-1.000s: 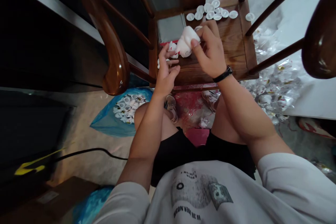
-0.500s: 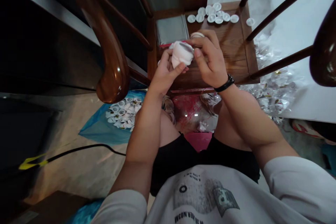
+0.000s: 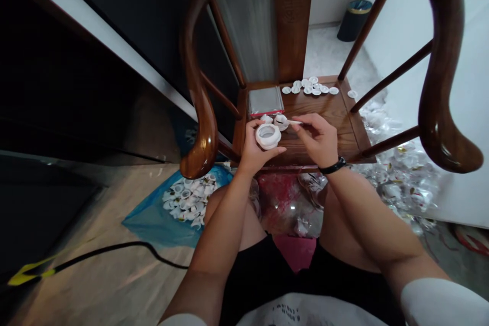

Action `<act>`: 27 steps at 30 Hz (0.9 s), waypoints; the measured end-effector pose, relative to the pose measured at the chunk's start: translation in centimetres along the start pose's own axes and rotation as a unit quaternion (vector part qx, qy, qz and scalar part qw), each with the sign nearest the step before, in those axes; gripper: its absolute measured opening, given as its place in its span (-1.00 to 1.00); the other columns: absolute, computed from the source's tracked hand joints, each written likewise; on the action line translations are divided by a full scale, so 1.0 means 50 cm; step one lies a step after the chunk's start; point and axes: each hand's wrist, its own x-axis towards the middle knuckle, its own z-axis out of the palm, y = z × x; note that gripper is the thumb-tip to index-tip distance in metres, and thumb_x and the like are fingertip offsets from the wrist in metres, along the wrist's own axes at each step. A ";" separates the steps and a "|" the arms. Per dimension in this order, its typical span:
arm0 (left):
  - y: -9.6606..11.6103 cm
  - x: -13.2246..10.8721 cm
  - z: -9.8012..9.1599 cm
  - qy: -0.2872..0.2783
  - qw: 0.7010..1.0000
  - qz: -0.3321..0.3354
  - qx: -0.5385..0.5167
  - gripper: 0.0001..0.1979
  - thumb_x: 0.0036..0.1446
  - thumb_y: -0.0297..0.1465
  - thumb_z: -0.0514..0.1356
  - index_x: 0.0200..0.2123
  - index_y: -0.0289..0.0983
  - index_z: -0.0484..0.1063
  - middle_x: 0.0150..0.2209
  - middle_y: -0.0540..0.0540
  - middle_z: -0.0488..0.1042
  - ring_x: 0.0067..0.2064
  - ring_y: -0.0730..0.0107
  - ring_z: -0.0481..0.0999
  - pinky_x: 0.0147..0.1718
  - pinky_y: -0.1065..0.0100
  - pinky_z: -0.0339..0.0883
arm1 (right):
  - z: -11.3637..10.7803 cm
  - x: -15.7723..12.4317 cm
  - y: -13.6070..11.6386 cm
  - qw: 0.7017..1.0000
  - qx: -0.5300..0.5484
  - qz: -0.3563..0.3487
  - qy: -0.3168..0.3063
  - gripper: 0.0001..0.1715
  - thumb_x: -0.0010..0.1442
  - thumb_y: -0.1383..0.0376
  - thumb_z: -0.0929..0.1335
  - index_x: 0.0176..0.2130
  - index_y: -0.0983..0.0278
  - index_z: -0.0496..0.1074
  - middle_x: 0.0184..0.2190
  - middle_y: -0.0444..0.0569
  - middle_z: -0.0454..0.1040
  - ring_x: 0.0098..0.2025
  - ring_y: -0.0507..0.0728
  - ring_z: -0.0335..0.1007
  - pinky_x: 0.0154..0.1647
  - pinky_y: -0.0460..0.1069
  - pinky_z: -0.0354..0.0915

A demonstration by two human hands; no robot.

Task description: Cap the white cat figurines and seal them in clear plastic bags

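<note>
My left hand [image 3: 255,148] is closed around a small white pot [image 3: 268,137], its round open mouth facing up. Between thumb and fingers of my right hand [image 3: 319,137] is a thin white lid [image 3: 294,122], seen nearly edge-on. Just past the held pot, another white pot [image 3: 281,121] with a dark opening stands near the lid's edge; whether they touch I cannot tell. A further white piece [image 3: 266,118] shows partly behind my left fingers. Several loose white lids [image 3: 308,85] lie along the back of the wooden chair seat [image 3: 321,104].
A stack of clear plastic bags [image 3: 266,100] lies at the seat's back left. Curved armrests [image 3: 202,132] rise on both sides. On the floor are a blue bag [image 3: 145,219] of white pieces at left, plastic-wrapped pieces [image 3: 405,178] at right and a black cable [image 3: 126,245].
The view has tilted up, showing more of the chair. My left hand's white pot has turned mouth-up. My right hand has turned the lid edge-on, and more white pieces show behind.
</note>
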 end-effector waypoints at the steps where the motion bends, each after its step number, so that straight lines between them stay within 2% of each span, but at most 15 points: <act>1: 0.000 0.001 0.002 -0.007 1.000 0.002 -0.028 0.04 -0.12 0.14 0.54 0.30 -0.11 0.18 0.25 -0.20 0.41 0.23 0.07 0.55 0.24 0.16 0.42 | 0.001 0.000 -0.002 1.000 0.004 -0.014 -0.003 -0.76 0.41 0.11 0.41 -0.02 0.08 0.65 -0.09 0.01 0.66 -0.06 0.23 0.61 0.02 0.18 0.56; 3: 0.003 0.002 0.005 -0.023 0.998 0.001 -0.065 -0.04 -0.01 0.13 0.48 0.32 -0.13 0.21 0.29 -0.24 0.41 0.27 0.05 0.53 0.26 0.14 0.40 | 0.002 0.000 -0.007 0.999 0.004 -0.044 -0.009 -0.74 0.43 0.17 0.40 0.03 0.12 0.65 -0.07 0.03 0.65 -0.04 0.21 0.61 0.04 0.16 0.55; 5: 0.009 0.001 0.007 -0.020 0.999 0.006 -0.047 -0.18 0.04 0.05 0.50 0.23 -0.18 0.31 0.22 -0.25 0.49 0.23 0.07 0.56 0.24 0.14 0.41 | 0.003 -0.002 -0.014 0.997 -0.015 -0.070 -0.018 -0.70 0.45 0.20 0.38 0.08 0.13 0.65 -0.04 0.05 0.65 -0.02 0.20 0.61 0.05 0.14 0.55; 7: 0.019 -0.003 0.007 0.008 1.000 0.024 0.005 -0.25 -0.03 -0.08 0.57 0.11 -0.20 0.35 0.11 -0.21 0.57 0.15 0.10 0.61 0.19 0.15 0.44 | 0.002 -0.007 -0.024 0.993 -0.041 -0.105 -0.025 -0.69 0.45 0.23 0.37 0.10 0.11 0.64 -0.04 0.05 0.66 -0.02 0.21 0.61 0.05 0.14 0.55; 10: 0.036 -0.011 0.006 0.049 0.995 0.050 0.068 -0.30 -0.04 -0.25 0.57 0.09 -0.20 0.33 0.01 -0.15 0.62 0.06 0.16 0.65 0.12 0.17 0.49 | 0.003 -0.020 -0.042 0.981 -0.064 -0.178 -0.049 -0.64 0.42 0.33 0.39 0.14 0.08 0.61 -0.04 0.05 0.67 -0.02 0.22 0.61 0.04 0.17 0.55; 14: 0.053 -0.019 0.000 0.004 0.992 0.057 0.110 -0.38 -0.01 -0.35 0.51 0.13 -0.20 0.45 -0.01 -0.12 0.66 -0.02 0.21 0.68 0.04 0.24 0.52 | 0.011 -0.040 -0.056 0.961 -0.070 -0.255 -0.078 -0.49 0.38 0.42 0.41 0.25 0.07 0.52 0.01 0.09 0.64 -0.02 0.24 0.58 0.00 0.19 0.54; 18: 0.067 -0.021 -0.003 -0.022 0.992 0.038 0.123 -0.47 -0.02 -0.35 0.50 0.05 -0.20 0.51 -0.05 -0.09 0.69 -0.11 0.26 0.69 -0.06 0.28 0.55 | 0.022 -0.051 -0.055 0.956 -0.071 -0.274 -0.081 -0.42 0.37 0.42 0.41 0.30 0.04 0.48 0.03 0.10 0.62 -0.03 0.24 0.57 -0.04 0.20 0.54; 27: 0.081 -0.022 0.003 -0.011 0.986 0.025 0.166 -0.54 -0.03 -0.43 0.46 -0.01 -0.20 0.56 -0.08 -0.06 0.71 -0.16 0.30 0.68 -0.10 0.32 0.53 | 0.029 -0.052 -0.059 0.958 -0.071 -0.262 -0.088 -0.42 0.38 0.42 0.40 0.29 -0.01 0.51 0.00 0.05 0.63 -0.04 0.25 0.54 -0.05 0.22 0.48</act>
